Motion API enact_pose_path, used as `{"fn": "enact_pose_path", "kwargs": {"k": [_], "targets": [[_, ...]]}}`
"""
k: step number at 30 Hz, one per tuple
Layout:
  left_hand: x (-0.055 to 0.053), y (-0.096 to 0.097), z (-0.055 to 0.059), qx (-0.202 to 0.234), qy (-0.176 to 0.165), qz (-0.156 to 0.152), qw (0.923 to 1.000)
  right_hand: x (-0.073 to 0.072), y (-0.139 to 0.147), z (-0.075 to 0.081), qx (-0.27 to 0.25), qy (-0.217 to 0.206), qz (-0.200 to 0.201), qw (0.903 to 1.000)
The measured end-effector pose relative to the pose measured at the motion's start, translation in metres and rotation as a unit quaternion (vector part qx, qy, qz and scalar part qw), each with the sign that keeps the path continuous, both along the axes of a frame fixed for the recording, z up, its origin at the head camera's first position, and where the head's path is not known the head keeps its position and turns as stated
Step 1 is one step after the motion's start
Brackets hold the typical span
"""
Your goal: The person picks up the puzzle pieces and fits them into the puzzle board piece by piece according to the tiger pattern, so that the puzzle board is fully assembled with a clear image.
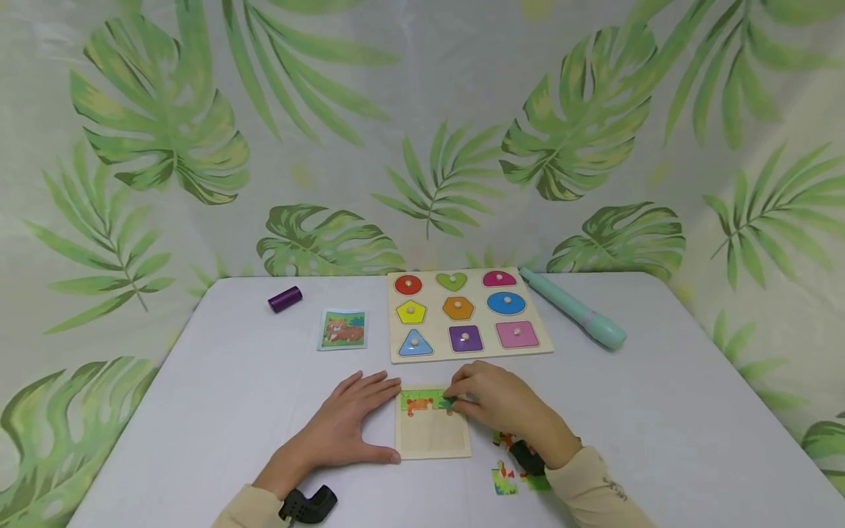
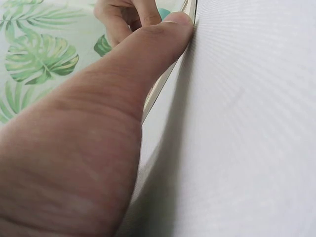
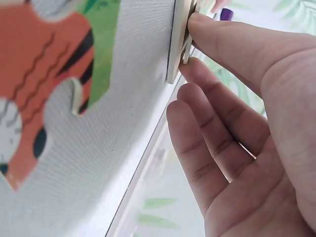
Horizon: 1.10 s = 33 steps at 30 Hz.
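Note:
In the head view, a small wooden puzzle board (image 1: 433, 440) lies on the table, its top row filled with green and orange pieces (image 1: 419, 402). My left hand (image 1: 343, 425) is spread flat along the board's left side, fingertips by the upper corner and thumb near the lower one. At the upper right corner, my right hand (image 1: 498, 400) pinches a puzzle piece (image 3: 186, 53) between thumb and forefinger, tilted at the board's edge in the right wrist view. Its other fingers are loosely bent. Loose puzzle pieces (image 1: 505, 480) lie under the right wrist, partly hidden by it.
Behind the board is a larger shape puzzle (image 1: 436, 348) with knobbed pieces. A mint-green tube-shaped object (image 1: 571, 304) lies to its right. Toward the left are a packaged bear picture (image 1: 344, 330) and a purple cylinder (image 1: 285, 299). A leaf-patterned curtain (image 1: 436, 176) hangs behind the table.

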State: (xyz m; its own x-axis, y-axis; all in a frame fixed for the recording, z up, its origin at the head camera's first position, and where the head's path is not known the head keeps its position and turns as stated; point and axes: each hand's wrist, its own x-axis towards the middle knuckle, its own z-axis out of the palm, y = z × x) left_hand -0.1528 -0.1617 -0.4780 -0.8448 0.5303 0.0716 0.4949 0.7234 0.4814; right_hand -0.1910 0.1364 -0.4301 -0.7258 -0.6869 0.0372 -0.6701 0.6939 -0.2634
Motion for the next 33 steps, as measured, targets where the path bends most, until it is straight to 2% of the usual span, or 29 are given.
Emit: {"fn": "enact_pose_path", "kwargs": {"k": [17,26,33], "targets": [[-0.0006,-0.0005,0.0,0.001,0.01,-0.002,0.9999,0.002,-0.0016,-0.0011,-0.032,-0.02,-0.018,0.9991],[0.0011,-0.0003,0.0007,-0.004,0.001,0.003,1.0,0.0025,0.0007,-0.0012,-0.026,-0.028,-0.004,0.9993],[0.0004,-0.0004,0.0008,-0.005,0.004,0.0,1.0,0.0011,0.0041,0.0059,-0.012,-0.071,-0.023,0.9972]]}}
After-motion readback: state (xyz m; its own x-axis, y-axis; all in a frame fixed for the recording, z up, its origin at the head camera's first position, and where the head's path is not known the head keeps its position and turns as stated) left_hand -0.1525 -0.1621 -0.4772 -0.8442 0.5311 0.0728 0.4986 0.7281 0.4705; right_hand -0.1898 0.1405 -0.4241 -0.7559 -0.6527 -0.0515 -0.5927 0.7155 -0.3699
